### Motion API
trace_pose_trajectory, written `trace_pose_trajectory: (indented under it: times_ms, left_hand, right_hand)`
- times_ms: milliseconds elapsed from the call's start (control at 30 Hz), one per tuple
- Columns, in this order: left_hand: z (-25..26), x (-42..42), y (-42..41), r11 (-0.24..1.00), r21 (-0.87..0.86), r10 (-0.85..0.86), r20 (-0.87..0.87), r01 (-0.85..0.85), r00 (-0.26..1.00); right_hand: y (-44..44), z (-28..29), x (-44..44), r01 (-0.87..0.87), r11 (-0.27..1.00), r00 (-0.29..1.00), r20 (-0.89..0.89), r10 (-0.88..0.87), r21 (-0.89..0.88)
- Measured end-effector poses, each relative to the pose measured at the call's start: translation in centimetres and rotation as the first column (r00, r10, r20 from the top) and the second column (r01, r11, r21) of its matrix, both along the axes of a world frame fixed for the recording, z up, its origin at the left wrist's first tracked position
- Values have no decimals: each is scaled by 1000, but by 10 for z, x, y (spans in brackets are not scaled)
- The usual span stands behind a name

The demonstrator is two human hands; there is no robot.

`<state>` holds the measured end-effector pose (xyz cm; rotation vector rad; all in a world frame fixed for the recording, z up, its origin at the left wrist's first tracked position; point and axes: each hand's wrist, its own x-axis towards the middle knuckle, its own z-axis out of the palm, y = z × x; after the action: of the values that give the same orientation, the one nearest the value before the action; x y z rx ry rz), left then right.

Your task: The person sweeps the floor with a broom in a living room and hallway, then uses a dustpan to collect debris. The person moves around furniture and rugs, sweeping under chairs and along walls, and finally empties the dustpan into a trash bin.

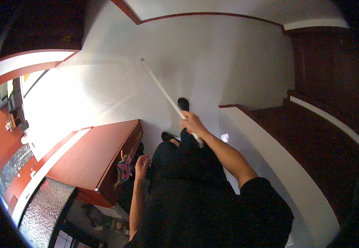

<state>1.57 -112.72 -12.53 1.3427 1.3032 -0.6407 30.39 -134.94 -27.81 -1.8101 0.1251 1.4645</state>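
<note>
My right hand (194,123) is closed around a long pale pole (166,95) near its rear end. The pole slants forward and left over the light floor, and a small dark tip shows at its far end. My left hand (142,163) hangs at my left side with fingers loosely curled, and I see nothing in it. Close to that hand, a pink star-shaped ornament with a blue and yellow edge (125,170) hangs on the side of a reddish-brown wooden cabinet (99,155).
My feet in dark shoes (183,104) stand on the pale floor (204,62). A low white wall (278,167) curves along my right, with a dark wooden surface beyond it. Wooden door frames stand at the left, beside a brightly lit area. A dark reddish door is at the far right.
</note>
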Motion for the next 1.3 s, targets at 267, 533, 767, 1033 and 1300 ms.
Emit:
trace_pose_trajectory:
  times_ms: [267, 533, 767, 1033, 1300]
  left_hand:
    - [-5, -51, -21, 1000, 27, -9, -100, 12, 995]
    - [-14, -94, -77, 985, 164, 65, -28, -60, 997]
    - [-39, -175, -129, 986, 126, 101, 38, -105, 994]
    - [-58, -160, -180, 946, 224, 222, 80, -234, 972]
    - [-66, -183, -227, 913, 224, 324, 114, -342, 939]
  right_hand:
    - [-145, -2, 100, 149, 910, 986, 133, -104, -388]
    - [-45, -71, 30, 210, 940, 956, -144, -255, -269]
    - [49, -84, -76, -217, 971, 970, -90, 227, 103]
    - [-11, -10, -6, -263, 960, 965, 39, 260, 97]
    - [-31, -28, 16, -157, 970, 970, 154, 187, -187]
